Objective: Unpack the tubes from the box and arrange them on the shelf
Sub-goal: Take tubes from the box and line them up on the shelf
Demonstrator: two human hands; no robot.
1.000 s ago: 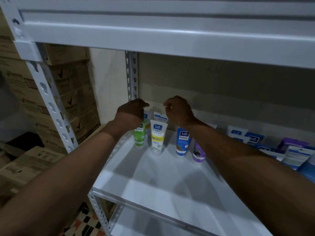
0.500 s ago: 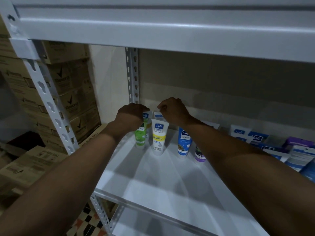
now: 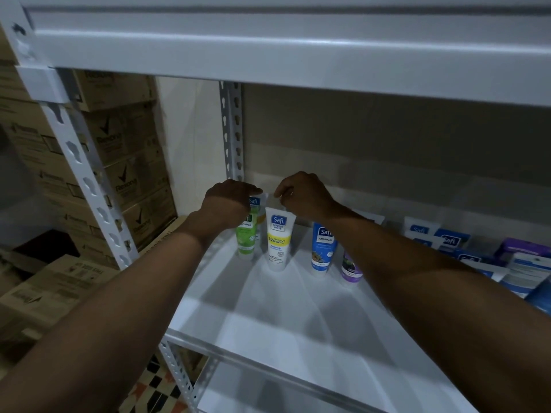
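shelf board (image 3: 283,317): white metal, front half bare, all tubes along the back edge
upper beam (image 3: 268,55): white, spans the top of the view above the board
uprights: slotted front-left post (image 3: 89,186) and slotted back post (image 3: 232,129) at the board's back-left corner
cardboard boxes (image 3: 128,162): brown stack left of the rack, beyond the front-left post, more cartons lower down at far left
loose pile (image 3: 447,239): blue-and-white packs and tubes lying along the back edge toward the right, too dim to count
left hand (image 3: 229,201): over the back-left corner, fingers curled down on the top end of the rear corner tube (image 3: 254,201), narrow grip
right hand (image 3: 304,195): just beside the left hand, apart from it, fingertips pinching the crimped top of the rear white tube (image 3: 270,198)
front row: four tubes standing cap-down, upright, starting near the back-left corner and running right
yellow-banded tube (image 3: 278,242): second from left, directly in front of the rear white tube
blue tube (image 3: 323,245): third, small gap from the yellow one, partly behind the right forearm
green tube (image 3: 246,239): leftmost, in front of the rear corner tube, top hidden by the left wrist
purple tube (image 3: 350,266): fourth, just beside the blue one, mostly hidden by the right forearm
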